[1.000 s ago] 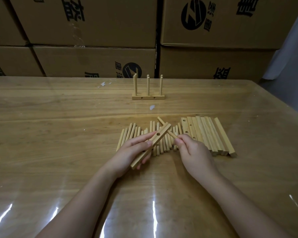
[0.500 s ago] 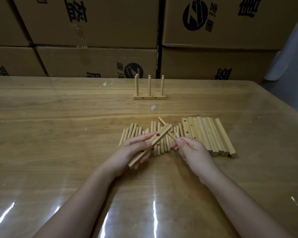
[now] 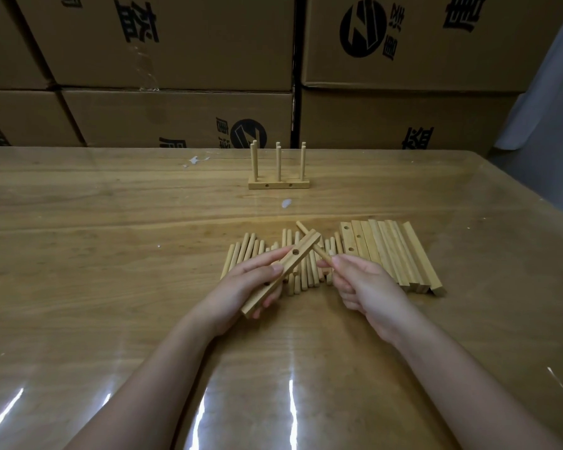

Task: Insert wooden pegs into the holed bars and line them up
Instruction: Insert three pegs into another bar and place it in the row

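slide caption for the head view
Left hand holds a holed bar while right hand pushes a peg through it.

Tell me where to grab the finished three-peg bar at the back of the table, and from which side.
Grip the finished bar's flat base by its two short ends, coming from above. The three upright pegs crowd the top, and pulling on them might draw them out of their holes. The base lies flat on the table, ends clear.

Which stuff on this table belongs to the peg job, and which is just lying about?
Job:
- holed bar in left hand
- peg in right hand
- loose pegs
- spare bars
- finished bar with pegs

Lying about:
- cardboard boxes
- white scraps
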Action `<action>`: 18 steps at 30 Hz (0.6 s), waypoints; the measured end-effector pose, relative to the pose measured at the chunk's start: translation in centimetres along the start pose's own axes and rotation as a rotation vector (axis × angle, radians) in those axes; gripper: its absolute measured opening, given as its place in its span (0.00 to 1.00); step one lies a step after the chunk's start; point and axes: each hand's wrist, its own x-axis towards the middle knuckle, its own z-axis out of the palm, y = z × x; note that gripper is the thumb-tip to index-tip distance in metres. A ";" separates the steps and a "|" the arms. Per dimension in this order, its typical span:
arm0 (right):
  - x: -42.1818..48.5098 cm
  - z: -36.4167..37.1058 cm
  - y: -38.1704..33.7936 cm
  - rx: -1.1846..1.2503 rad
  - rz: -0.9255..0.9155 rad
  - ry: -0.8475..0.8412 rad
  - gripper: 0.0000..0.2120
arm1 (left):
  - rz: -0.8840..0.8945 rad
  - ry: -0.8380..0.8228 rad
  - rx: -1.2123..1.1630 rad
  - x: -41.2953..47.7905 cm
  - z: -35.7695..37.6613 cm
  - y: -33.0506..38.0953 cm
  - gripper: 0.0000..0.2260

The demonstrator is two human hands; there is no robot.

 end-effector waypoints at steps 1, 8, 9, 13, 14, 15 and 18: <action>0.0 0.0 -0.2 -0.006 -0.023 0.016 0.13 | 0.004 0.006 -0.024 0.1 0.0 -0.1 0.17; 0.6 -1.1 -0.2 -0.220 -0.264 0.458 0.13 | 0.047 0.058 -0.271 0.3 -0.5 -0.4 0.19; 0.6 -1.3 0.1 -0.355 -0.260 0.476 0.12 | 0.045 0.065 -0.294 0.4 -0.5 -0.5 0.18; 0.6 -0.8 1.4 -1.041 -0.341 0.427 0.10 | 0.017 0.077 -0.409 0.7 -0.8 -0.6 0.16; 0.5 -0.3 1.6 -1.154 -0.358 0.411 0.12 | 0.015 0.068 -0.426 0.8 -0.8 -0.6 0.16; 0.4 0.1 1.7 -1.240 -0.360 0.398 0.16 | 0.013 0.066 -0.437 0.9 -0.8 -0.6 0.17; 0.2 0.5 2.0 -1.443 -0.371 0.384 0.22 | -0.003 0.089 -0.474 1.1 -0.9 -0.6 0.20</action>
